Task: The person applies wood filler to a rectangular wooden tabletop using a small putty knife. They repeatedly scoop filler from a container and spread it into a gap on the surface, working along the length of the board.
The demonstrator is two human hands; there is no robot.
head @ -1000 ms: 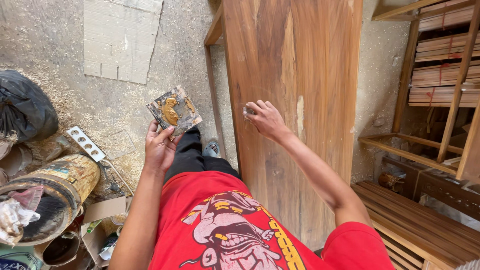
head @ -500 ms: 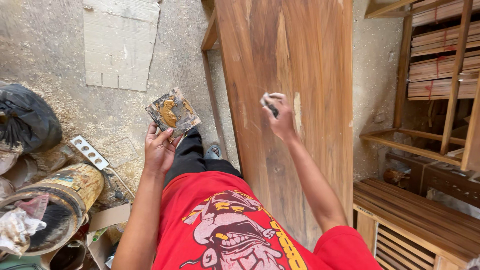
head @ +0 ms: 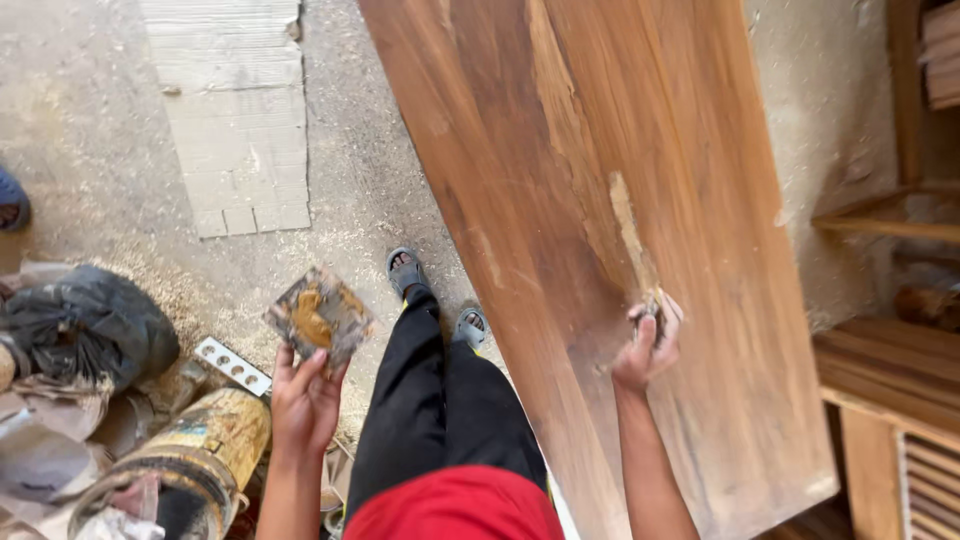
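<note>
My left hand (head: 305, 400) holds up a small square board (head: 320, 315) with a lump of brown-yellow filler paste on it. My right hand (head: 648, 345) is closed around a small scraper, mostly hidden by my fingers, and presses it against a large brown wooden panel (head: 560, 200). A pale strip of filler (head: 630, 235) runs up the panel just above my right hand. My black trousers and sandalled feet (head: 405, 272) are between the two hands.
A dirty drum (head: 190, 460), a black bag (head: 90, 325) and a white power strip (head: 232, 366) lie at lower left. A flat cardboard sheet (head: 235, 110) lies on the dusty floor. Wooden shelving (head: 890, 380) stands at right. Someone's foot (head: 12, 200) shows at the left edge.
My view has tilted down and closer. My right hand has moved down the panel, leaving a pale strip of filler above it. The left hand still holds the board.
</note>
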